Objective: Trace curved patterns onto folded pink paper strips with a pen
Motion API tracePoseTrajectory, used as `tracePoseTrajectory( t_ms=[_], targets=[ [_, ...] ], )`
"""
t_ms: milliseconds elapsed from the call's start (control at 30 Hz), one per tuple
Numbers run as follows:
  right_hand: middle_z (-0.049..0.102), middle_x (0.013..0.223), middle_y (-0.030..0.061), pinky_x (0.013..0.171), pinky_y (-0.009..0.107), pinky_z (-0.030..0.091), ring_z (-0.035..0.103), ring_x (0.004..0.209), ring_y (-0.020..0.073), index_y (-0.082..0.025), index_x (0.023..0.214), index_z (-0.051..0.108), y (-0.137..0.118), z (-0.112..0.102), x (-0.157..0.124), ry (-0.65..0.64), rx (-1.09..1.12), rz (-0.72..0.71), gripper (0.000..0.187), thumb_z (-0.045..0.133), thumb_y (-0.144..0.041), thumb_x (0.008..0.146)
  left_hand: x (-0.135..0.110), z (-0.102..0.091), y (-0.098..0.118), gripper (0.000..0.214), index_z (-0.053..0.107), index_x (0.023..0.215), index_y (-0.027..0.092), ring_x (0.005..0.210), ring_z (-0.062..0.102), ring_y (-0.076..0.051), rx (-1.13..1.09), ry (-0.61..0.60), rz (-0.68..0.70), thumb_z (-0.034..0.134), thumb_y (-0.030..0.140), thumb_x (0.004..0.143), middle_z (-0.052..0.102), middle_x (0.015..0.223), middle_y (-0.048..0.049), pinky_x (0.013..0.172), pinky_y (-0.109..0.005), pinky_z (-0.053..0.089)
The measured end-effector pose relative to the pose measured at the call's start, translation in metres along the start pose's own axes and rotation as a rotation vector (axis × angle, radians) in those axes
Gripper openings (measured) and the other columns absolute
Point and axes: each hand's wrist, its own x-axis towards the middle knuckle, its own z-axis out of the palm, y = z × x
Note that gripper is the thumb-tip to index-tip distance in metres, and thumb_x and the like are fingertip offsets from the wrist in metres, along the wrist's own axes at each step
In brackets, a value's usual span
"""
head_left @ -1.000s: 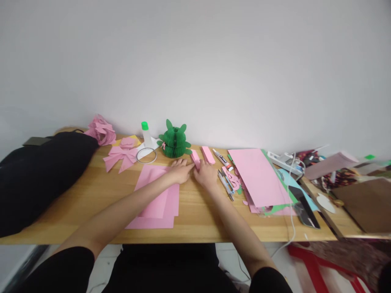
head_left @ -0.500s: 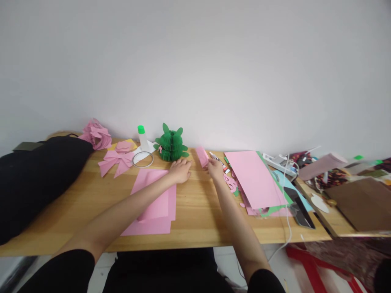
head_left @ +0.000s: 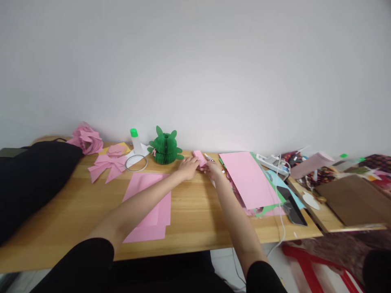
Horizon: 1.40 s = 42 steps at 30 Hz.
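Both my hands meet at a small folded pink paper piece (head_left: 199,158) near the back of the wooden table (head_left: 195,211). My left hand (head_left: 187,167) lies beside it with fingers curled on its left edge. My right hand (head_left: 214,169) grips its right side, fingers closed. A white glue pen (head_left: 209,157) lies just behind my right hand. Flat pink sheets (head_left: 148,207) lie under my left forearm.
A green honeycomb paper cactus (head_left: 165,150), a green-capped glue bottle (head_left: 135,141), a tape ring (head_left: 136,163) and pink paper bows (head_left: 107,164) stand at the back left. A black bag (head_left: 29,179) fills the left. A large pink sheet (head_left: 249,178), a phone (head_left: 291,206) and a power strip (head_left: 270,162) lie right.
My left hand has moved right to join my right hand at the folded pink piece. The view has shifted a little to the right.
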Motion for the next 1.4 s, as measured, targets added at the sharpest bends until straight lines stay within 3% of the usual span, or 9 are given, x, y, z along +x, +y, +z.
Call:
tracePoseTrajectory(
  t_ms=[133, 300, 400, 667, 1033, 1133, 1233, 1333, 1400],
  targets=[
    [0.063, 0.126, 0.0097, 0.089, 0.044, 0.057, 0.065, 0.106, 0.0229, -0.017, 0.126, 0.059, 0.001, -0.007, 0.003, 0.049, -0.099, -0.034, 0.036, 0.062, -0.035, 0.096, 0.003, 0.005, -0.002, 0.035, 0.059, 0.126, 0.017, 0.109, 0.063, -0.024, 0.003, -0.033, 0.015, 0.061, 0.036, 0.097, 0.060, 0.128, -0.0105, 0.092, -0.045, 0.056],
    [0.061, 0.130, 0.0099, 0.092, 0.045, 0.056, 0.064, 0.110, 0.0239, -0.019, 0.126, 0.060, -0.005, -0.030, 0.007, 0.262, -0.385, -0.139, 0.034, 0.061, -0.035, 0.096, 0.001, 0.009, -0.004, 0.035, 0.058, 0.127, 0.017, 0.110, 0.063, -0.024, -0.003, -0.039, 0.010, 0.061, 0.036, 0.097, 0.060, 0.129, -0.0106, 0.092, -0.045, 0.055],
    [0.060, 0.132, 0.0103, 0.093, 0.047, 0.055, 0.063, 0.112, 0.0244, -0.019, 0.127, 0.059, -0.009, -0.037, 0.009, 0.319, -0.563, -0.196, 0.035, 0.062, -0.035, 0.096, 0.000, 0.009, -0.005, 0.036, 0.058, 0.127, 0.017, 0.110, 0.063, -0.024, -0.013, -0.033, 0.004, 0.061, 0.036, 0.097, 0.060, 0.129, -0.0106, 0.093, -0.045, 0.055],
    [0.062, 0.127, 0.0091, 0.090, 0.042, 0.056, 0.064, 0.110, 0.0234, -0.020, 0.124, 0.061, -0.027, -0.026, 0.011, 0.224, -0.776, -0.264, 0.032, 0.063, -0.035, 0.095, -0.001, 0.007, -0.007, 0.035, 0.059, 0.126, 0.017, 0.109, 0.063, -0.023, -0.050, -0.042, 0.016, 0.061, 0.036, 0.097, 0.060, 0.128, -0.0105, 0.092, -0.045, 0.056],
    [0.063, 0.126, 0.0087, 0.088, 0.044, 0.057, 0.065, 0.106, 0.0241, -0.017, 0.124, 0.061, -0.028, 0.010, 0.009, 0.089, -0.673, -0.266, 0.035, 0.063, -0.036, 0.095, -0.006, -0.001, -0.008, 0.033, 0.059, 0.125, 0.018, 0.109, 0.063, -0.023, -0.138, -0.004, -0.011, 0.060, 0.035, 0.097, 0.060, 0.129, -0.0104, 0.093, -0.045, 0.055],
    [0.063, 0.126, 0.0081, 0.089, 0.044, 0.057, 0.065, 0.107, 0.0250, -0.017, 0.124, 0.061, -0.026, 0.011, 0.009, 0.114, -0.621, -0.281, 0.035, 0.062, -0.037, 0.095, -0.005, -0.022, -0.006, 0.032, 0.060, 0.125, 0.018, 0.107, 0.063, -0.022, -0.207, 0.088, -0.108, 0.060, 0.036, 0.097, 0.061, 0.127, -0.0102, 0.092, -0.044, 0.056],
    [0.063, 0.125, 0.0079, 0.089, 0.044, 0.057, 0.065, 0.107, 0.0249, -0.017, 0.123, 0.062, -0.026, 0.009, 0.010, 0.158, -0.578, -0.290, 0.034, 0.062, -0.037, 0.095, -0.014, -0.059, -0.018, 0.034, 0.059, 0.125, 0.017, 0.107, 0.064, -0.023, -0.299, 0.296, -0.273, 0.061, 0.036, 0.097, 0.061, 0.126, -0.0102, 0.091, -0.044, 0.056],
    [0.063, 0.125, 0.0092, 0.089, 0.044, 0.057, 0.065, 0.106, 0.0231, -0.017, 0.124, 0.060, -0.024, 0.001, 0.002, 0.247, -0.525, -0.320, 0.034, 0.062, -0.036, 0.096, -0.053, -0.094, -0.043, 0.039, 0.055, 0.132, 0.017, 0.123, 0.057, -0.028, -0.402, 0.628, -0.521, 0.057, 0.037, 0.098, 0.056, 0.137, -0.0118, 0.101, -0.052, 0.050],
    [0.064, 0.124, 0.0092, 0.090, 0.044, 0.056, 0.065, 0.105, 0.0222, -0.017, 0.122, 0.061, -0.015, -0.006, -0.013, 0.304, -0.479, -0.361, 0.032, 0.061, -0.037, 0.096, -0.096, -0.105, -0.060, 0.042, 0.040, 0.146, 0.023, 0.142, 0.039, -0.029, -0.478, 0.800, -0.696, 0.027, 0.032, 0.107, 0.049, 0.149, -0.0048, 0.113, -0.051, 0.042]
  ],
)
